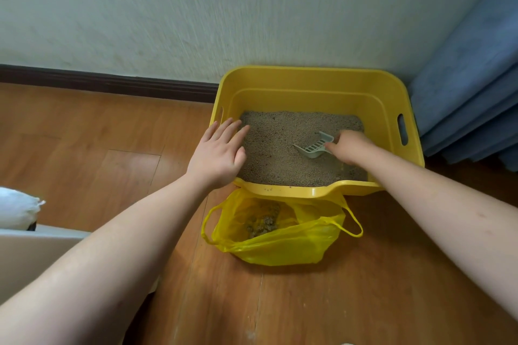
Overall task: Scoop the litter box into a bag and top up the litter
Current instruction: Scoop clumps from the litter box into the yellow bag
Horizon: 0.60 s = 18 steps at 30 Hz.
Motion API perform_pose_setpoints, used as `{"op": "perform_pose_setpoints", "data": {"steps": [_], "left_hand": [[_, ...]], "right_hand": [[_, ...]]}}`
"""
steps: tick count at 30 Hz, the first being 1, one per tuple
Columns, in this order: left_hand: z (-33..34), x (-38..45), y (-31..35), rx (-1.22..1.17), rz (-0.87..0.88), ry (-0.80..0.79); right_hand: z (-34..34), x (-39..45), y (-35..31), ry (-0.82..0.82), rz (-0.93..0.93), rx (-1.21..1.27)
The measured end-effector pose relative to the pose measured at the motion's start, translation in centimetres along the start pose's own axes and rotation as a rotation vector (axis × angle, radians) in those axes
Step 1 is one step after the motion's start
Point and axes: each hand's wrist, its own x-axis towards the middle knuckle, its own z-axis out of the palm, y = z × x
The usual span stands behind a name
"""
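A yellow litter box (314,81) stands against the wall, with grey-brown litter (277,159) across its bottom. My right hand (350,147) is inside the box and grips the handle of a pale slotted scoop (315,146), whose blade lies on the litter pointing left. My left hand (217,150) rests with straight fingers over the box's left wall. A yellow plastic bag (283,244) lies open on the floor just in front of the box, with brownish clumps (263,223) inside it.
The wooden floor (112,165) spreads to the left and front. A blue curtain (471,92) hangs right of the box. A white sack (16,207) and a pale box edge (33,255) sit at the lower left. A dark skirting board (106,82) runs along the wall.
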Motion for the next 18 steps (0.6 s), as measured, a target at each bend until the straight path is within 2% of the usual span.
{"op": "perform_pose_setpoints", "data": {"steps": [4, 7, 10, 13, 15, 18], "left_hand": [[0.0, -0.5, 0.3, -0.086, -0.069, 0.104], [-0.1, -1.1, 0.8, -0.158, -0.165, 0.207], [-0.3, -2.2, 0.5, -0.231, -0.225, 0.198], [-0.4, -3.9, -0.3, -0.283, -0.248, 0.201], [0.0, -5.5, -1.4, -0.357, -0.327, 0.173], [0.7, -7.6, -3.4, -0.568, -0.369, -0.054]], "right_hand": [[-1.7, -2.9, -1.0, 0.114, -0.121, 0.053], [-2.4, -6.5, -1.8, 0.196, -0.306, 0.229], [-1.6, -11.1, -2.7, 0.139, -0.499, 0.403], [1.3, -14.7, -2.7, 0.060, -0.587, 0.407], [4.1, -15.9, -1.8, 0.117, -0.594, 0.364], [9.0, -16.9, 0.6, 0.296, -0.517, 0.354]]}}
